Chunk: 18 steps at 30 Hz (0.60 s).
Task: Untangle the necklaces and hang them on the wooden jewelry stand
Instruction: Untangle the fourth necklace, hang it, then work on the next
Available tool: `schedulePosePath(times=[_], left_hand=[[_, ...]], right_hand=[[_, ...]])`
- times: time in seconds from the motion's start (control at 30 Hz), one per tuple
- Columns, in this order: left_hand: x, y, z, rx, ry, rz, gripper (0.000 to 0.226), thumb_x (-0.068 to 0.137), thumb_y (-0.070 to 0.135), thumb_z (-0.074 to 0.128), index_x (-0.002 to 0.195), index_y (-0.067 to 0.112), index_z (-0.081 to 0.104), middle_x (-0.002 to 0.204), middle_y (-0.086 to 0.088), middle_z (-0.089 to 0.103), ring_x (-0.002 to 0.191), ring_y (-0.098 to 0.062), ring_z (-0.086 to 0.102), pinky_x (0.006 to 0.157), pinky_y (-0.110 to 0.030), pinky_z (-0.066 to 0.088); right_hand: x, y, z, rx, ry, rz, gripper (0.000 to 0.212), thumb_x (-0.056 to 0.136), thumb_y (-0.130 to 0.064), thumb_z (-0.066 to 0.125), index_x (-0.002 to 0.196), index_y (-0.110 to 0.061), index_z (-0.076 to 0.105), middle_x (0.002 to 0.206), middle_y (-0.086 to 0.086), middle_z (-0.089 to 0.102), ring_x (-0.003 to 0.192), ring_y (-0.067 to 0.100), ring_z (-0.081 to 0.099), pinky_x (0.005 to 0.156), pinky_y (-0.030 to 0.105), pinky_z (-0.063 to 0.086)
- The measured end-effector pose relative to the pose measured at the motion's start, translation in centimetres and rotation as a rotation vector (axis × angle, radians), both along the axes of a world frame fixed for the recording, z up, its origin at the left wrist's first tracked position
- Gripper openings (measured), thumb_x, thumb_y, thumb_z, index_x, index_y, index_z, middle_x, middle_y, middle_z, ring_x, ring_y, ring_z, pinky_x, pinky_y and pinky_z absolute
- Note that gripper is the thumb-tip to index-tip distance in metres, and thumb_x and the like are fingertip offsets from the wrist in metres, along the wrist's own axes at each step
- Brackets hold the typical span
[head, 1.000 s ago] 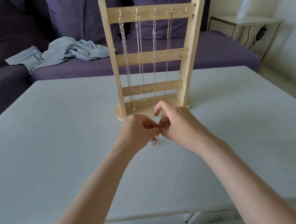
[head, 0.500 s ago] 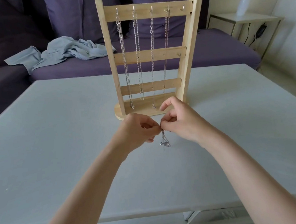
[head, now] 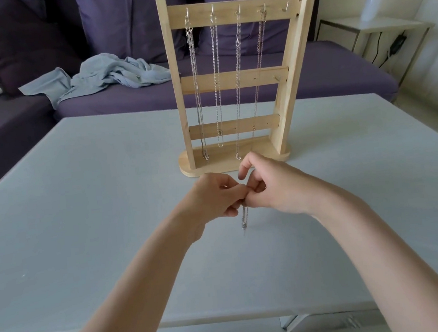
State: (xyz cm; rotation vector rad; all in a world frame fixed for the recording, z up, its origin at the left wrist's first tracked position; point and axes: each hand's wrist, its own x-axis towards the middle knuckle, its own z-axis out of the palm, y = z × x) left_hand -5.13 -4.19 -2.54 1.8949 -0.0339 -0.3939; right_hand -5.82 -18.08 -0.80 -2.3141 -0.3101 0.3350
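Silver necklace (head: 244,217) below both hands' grip

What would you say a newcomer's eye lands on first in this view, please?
Probably the tall pale wooden jewelry stand at the table's far middle, with four silver chain necklaces hanging from its top-bar hooks and the rightmost hook bare. Just in front, the left hand and right hand meet, pinching a thin silver necklace that dangles between them. Behind, a crumpled pale blue cloth lies on the purple sofa.
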Motion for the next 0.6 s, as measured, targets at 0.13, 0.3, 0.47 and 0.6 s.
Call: schedulePosePath(times=[0.13,0.3,0.47,0.6], left_hand=[[0.2,0.2,0.1,-0.029,-0.086,-0.048,0.018,0.085,0.002,0.054,0.069,0.011,0.055,0.052,0.006,0.053,0.054,-0.009,0.048,0.060,-0.015,0.046],[0.1,0.9,1.0,-0.266,-0.053,-0.075,0.013,0.085,0.002,0.060,0.083,0.014,0.056,0.070,0.001,0.066,0.060,-0.007,0.055,0.058,-0.016,0.047],[0.1,1.0,1.4,-0.346,-0.072,-0.057,0.016,0.081,0.009,0.067,0.090,0.017,0.055,0.075,0.004,0.067,0.062,-0.004,0.055,0.057,-0.015,0.042],[0.3,0.8,1.7,-0.345,-0.096,-0.045,0.016,0.084,0.002,0.062,0.090,0.014,0.053,0.067,0.007,0.060,0.057,-0.005,0.048,0.054,-0.014,0.040]], right_hand=[[0.1,-0.1,-0.1,0.064,-0.018,-0.017,0.024,0.084,-0.015,0.060,0.087,-0.031,0.041,0.083,0.001,0.063,0.070,0.013,0.051,0.068,0.031,0.043],[0.6,-0.7,0.2,0.370,-0.048,-0.160,0.021,0.085,-0.003,0.056,0.092,-0.020,0.048,0.071,-0.002,0.060,0.064,0.013,0.051,0.072,0.028,0.043],[0.6,0.0,0.5,0.606,-0.036,-0.224,0.015,0.083,-0.005,0.060,0.090,-0.015,0.052,0.070,0.006,0.062,0.062,0.015,0.054,0.064,0.025,0.045],[0.9,0.1,0.7,0.727,-0.020,-0.236,0.020,0.083,-0.001,0.064,0.093,-0.014,0.053,0.072,0.007,0.060,0.062,0.015,0.055,0.060,0.023,0.046]])
